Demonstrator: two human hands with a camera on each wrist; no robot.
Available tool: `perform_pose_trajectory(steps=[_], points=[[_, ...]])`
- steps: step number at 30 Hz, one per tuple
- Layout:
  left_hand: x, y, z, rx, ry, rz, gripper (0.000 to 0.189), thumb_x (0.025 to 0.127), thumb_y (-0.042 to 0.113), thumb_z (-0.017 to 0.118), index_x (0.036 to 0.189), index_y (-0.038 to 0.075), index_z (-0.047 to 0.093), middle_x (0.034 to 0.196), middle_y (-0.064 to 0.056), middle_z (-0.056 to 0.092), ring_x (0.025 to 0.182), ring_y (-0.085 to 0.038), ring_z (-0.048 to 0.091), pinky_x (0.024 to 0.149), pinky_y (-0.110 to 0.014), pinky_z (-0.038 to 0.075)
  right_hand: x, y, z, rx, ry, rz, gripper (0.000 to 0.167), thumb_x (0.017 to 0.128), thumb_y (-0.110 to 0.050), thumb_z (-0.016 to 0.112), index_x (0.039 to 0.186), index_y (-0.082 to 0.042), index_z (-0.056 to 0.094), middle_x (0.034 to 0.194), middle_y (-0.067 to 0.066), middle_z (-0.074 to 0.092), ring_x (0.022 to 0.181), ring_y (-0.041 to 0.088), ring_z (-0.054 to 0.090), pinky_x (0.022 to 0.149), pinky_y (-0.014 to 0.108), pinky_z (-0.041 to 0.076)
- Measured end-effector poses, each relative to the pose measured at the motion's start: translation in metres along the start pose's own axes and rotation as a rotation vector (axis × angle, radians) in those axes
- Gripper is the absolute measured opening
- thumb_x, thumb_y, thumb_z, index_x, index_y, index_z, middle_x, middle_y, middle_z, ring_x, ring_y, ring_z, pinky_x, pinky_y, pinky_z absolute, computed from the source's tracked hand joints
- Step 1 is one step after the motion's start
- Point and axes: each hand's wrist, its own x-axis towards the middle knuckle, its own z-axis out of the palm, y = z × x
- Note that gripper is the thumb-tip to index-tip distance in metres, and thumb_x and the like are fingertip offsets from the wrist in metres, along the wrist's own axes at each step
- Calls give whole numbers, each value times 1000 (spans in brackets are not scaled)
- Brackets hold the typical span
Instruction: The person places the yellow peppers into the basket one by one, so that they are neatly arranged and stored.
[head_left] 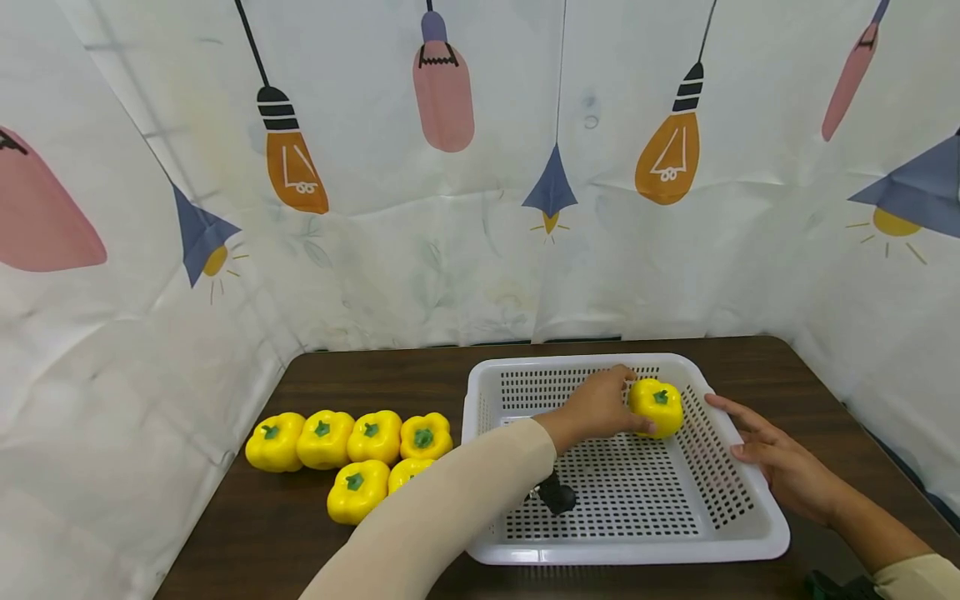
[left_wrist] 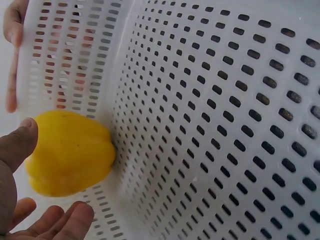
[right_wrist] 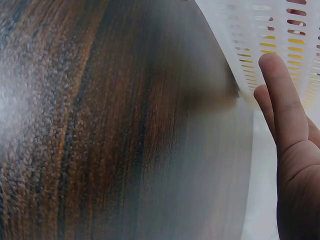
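A yellow bell pepper [head_left: 656,408] with a green stem sits inside the white perforated basket [head_left: 630,552], by its right wall. My left hand [head_left: 600,406] reaches over the basket beside this pepper. In the left wrist view the thumb overlaps the edge of the pepper [left_wrist: 72,152], while the other fingers spread below it with a small gap. At the basket's right rim is my right hand [head_left: 787,462], its fingers extended along the outer side. The right wrist view shows those straight fingers [right_wrist: 285,107] close against the slotted wall.
Several yellow bell peppers [head_left: 325,439] stand in rows on the dark wooden table [head_left: 247,533], left of the basket. My left sleeve partly covers the front row. A black device [head_left: 557,493] shows under the left forearm. A patterned white cloth [head_left: 480,275] hangs behind the table.
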Motion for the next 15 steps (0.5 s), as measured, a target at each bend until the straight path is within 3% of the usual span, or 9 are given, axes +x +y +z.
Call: perform_pose_trajectory(steps=[9,15], points=[[-13,2,-26,14,-15,37,75,84,49,83,145,18,53,133,2,64,119,-12,59,95,-29,51,1,1,-1,-46,19,5,67,109,-7,24,164,-41,12,144,-10,48,121,28,62,89,64,53],[-23,2,-47,17,-41,110,68,88,50,79,143,18,55,132,2,64,105,-8,63,86,-25,53,1,2,-3,-7,-27,-19,68,108,-4,21,164,-42,13,145,-6,49,122,31,62,89,66,52]])
